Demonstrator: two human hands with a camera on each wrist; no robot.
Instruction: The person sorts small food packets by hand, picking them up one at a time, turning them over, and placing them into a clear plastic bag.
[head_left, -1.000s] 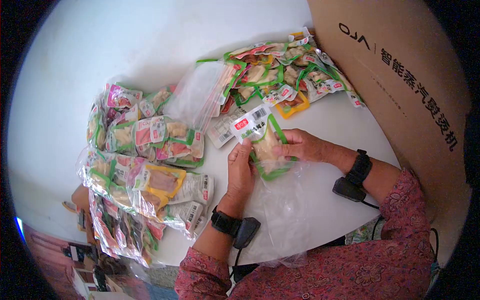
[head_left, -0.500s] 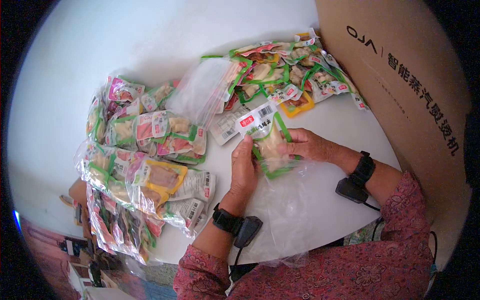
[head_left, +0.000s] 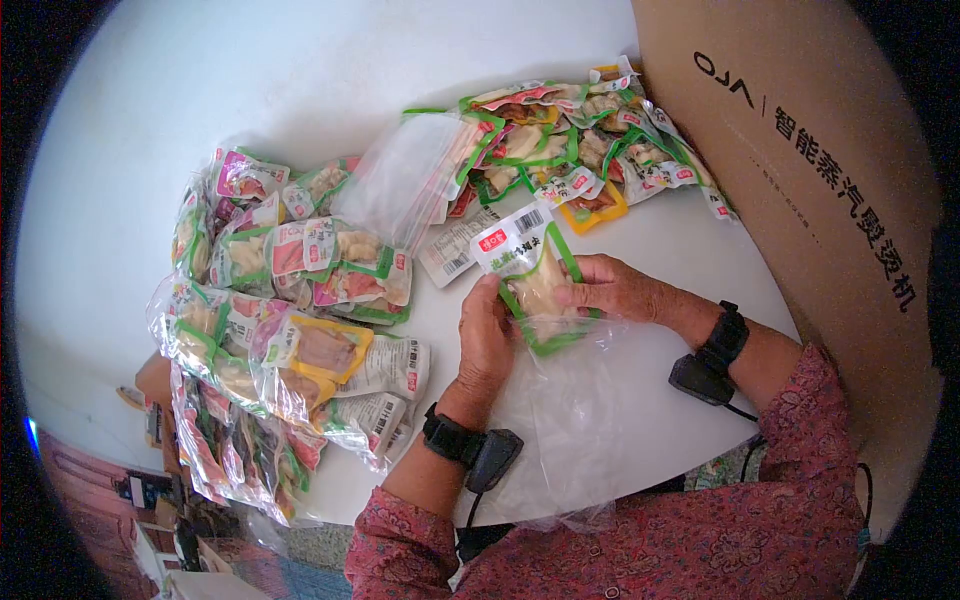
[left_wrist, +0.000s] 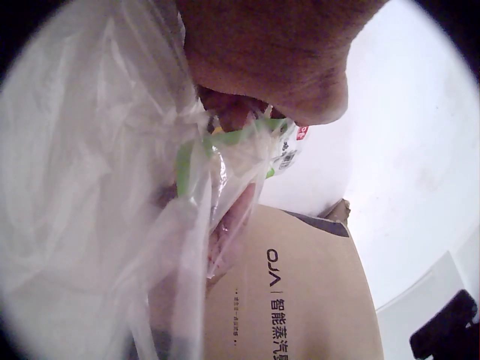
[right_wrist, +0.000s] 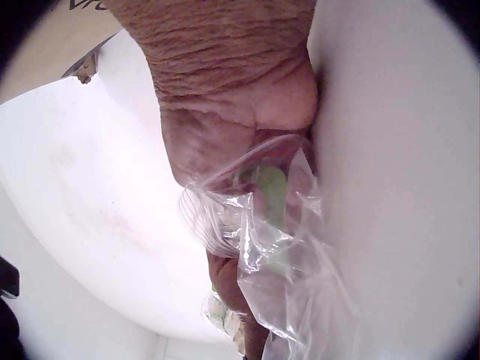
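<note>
Both hands hold a green-edged food packet (head_left: 540,285) with pale pieces inside and a white printed top, tilted over the table. At its left edge my left hand (head_left: 485,335) grips it, thumb up along the side. On the right edge my right hand (head_left: 625,290) pinches it, thumb on the front. A clear plastic bag (head_left: 565,400) covers the packet's lower end and hangs down toward the lap. In the left wrist view the bag (left_wrist: 97,172) fills the left side. In the right wrist view the bag (right_wrist: 292,255) bunches below the palm, with green showing through.
Bagged food packets (head_left: 330,265) are piled at the left. More loose packets (head_left: 590,140) lie at the back, beside a stack of clear zip bags (head_left: 400,180). One packet lies back side up (head_left: 455,250) just behind the held one. A large cardboard box (head_left: 790,130) stands along the right.
The hands keep their hold on the packet, which stays in nearly the same place inside the bag. The whole head view has shifted slightly.
</note>
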